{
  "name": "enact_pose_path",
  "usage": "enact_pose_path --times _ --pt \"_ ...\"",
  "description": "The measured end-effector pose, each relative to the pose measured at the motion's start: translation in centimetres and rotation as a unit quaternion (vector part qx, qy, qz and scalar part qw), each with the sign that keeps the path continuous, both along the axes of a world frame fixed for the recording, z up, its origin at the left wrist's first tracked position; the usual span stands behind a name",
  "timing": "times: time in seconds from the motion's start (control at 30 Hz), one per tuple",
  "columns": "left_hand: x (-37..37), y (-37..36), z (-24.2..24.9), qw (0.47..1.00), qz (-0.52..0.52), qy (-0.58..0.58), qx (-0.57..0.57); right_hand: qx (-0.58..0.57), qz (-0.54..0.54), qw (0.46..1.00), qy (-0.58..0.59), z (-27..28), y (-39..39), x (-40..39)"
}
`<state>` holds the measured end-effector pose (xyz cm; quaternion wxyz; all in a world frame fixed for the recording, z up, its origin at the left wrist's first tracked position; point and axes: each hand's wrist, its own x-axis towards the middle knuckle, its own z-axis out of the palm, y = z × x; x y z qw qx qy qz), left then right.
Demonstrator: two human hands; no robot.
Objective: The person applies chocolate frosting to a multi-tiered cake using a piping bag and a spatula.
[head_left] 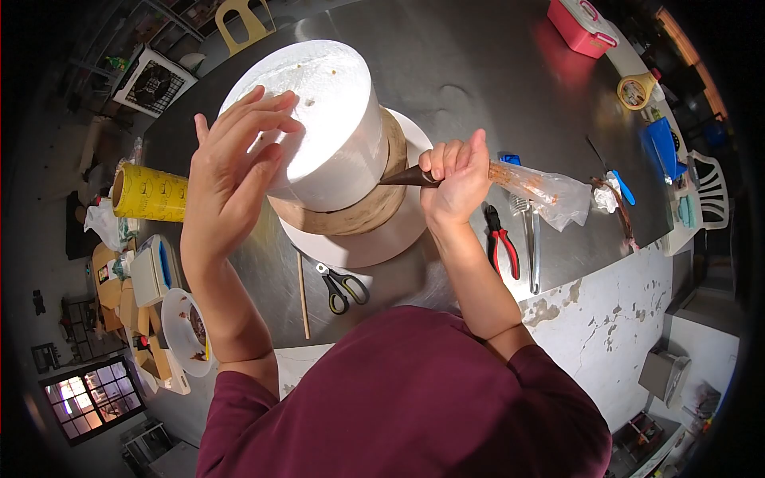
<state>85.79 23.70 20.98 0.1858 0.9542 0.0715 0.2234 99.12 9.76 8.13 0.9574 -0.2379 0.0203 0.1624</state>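
A tall white foam cylinder [339,135] sits on a brownish round layer [343,221], with a wide white disc [358,251] beneath it. My left hand [231,171] is at the cylinder's left side, fingers spread and overlapping its top face. In my right hand [458,183] is a piping bag [405,178] filled with something dark brown. Its tip points left, right at the seam between cylinder and brownish layer. The bag's clear, smeared tail [542,191] trails out to the right behind my fist.
On the metal table [454,72] near me lie scissors [341,288], a thin stick [303,295], red-handled pliers [500,243] and a fork [532,247]. A yellow roll [151,193] stands left, above a plastic bowl [179,334]. A pink box [578,30] is far right.
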Motion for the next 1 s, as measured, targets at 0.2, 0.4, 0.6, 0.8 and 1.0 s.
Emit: enact_pose_path --times 0.2,0.4,0.6,0.8,1.0 --pt "0.05 -0.03 0.03 1.0 0.004 -0.008 0.009 0.004 -0.004 1.0 -0.011 -0.01 -0.04 0.07" --pt "0.08 0.0 0.09 1.0 -0.002 -0.01 0.01 0.01 -0.009 1.0 -0.008 -0.12 -0.03 0.21" --pt "-0.02 0.33 0.0 1.0 -0.017 -0.009 0.005 0.013 -0.011 1.0 -0.01 -0.11 -0.03 0.3" --pt "-0.13 0.52 0.09 1.0 -0.024 -0.002 -0.002 0.015 -0.013 1.0 -0.002 -0.09 -0.03 0.35" --pt "-0.23 0.45 0.19 1.0 -0.023 0.005 -0.007 0.008 -0.016 1.0 -0.005 -0.14 -0.07 0.35"
